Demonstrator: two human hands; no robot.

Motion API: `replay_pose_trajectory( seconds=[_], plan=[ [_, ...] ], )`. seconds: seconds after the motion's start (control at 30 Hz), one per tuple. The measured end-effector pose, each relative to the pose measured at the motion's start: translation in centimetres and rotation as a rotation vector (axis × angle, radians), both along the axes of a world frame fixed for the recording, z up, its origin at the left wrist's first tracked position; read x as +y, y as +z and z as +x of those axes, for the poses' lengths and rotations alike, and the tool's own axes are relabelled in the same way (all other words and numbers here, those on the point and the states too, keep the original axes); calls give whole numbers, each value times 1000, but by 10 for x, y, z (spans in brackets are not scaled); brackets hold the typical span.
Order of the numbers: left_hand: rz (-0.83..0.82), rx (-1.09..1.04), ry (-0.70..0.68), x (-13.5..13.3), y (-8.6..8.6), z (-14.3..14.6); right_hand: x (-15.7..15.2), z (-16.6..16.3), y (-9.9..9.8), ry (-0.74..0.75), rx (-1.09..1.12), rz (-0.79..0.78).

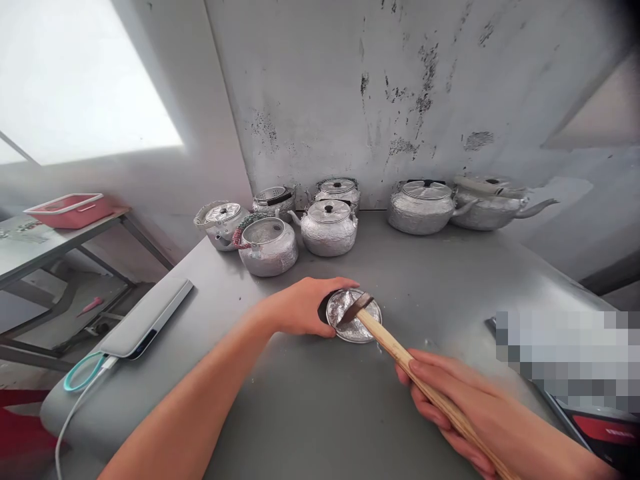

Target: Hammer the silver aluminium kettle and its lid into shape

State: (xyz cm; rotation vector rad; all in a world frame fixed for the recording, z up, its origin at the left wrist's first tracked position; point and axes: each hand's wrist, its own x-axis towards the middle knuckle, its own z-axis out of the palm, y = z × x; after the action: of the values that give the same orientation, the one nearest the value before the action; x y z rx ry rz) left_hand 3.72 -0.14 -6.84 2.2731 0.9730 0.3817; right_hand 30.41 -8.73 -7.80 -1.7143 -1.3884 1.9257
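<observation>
My left hand lies on the grey table, fingers curled round the edge of a small dented aluminium lid and its black knob. My right hand is closed round the wooden handle of a hammer. The hammer's dark metal head rests on the middle of the lid. Both forearms reach in from the lower edge of the picture.
Several hammered aluminium kettles stand along the wall at the back; one kettle has no lid. A flat grey device with a cable lies at the left edge. A red tray sits on a side table. A blurred patch covers the right.
</observation>
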Motion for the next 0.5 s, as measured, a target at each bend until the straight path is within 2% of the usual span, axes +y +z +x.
replay_pose_trajectory(
  seconds=[0.5],
  plan=[
    [-51,78,10,-6,3,1,-2,-4,-3,-8,22,-20]
  ],
)
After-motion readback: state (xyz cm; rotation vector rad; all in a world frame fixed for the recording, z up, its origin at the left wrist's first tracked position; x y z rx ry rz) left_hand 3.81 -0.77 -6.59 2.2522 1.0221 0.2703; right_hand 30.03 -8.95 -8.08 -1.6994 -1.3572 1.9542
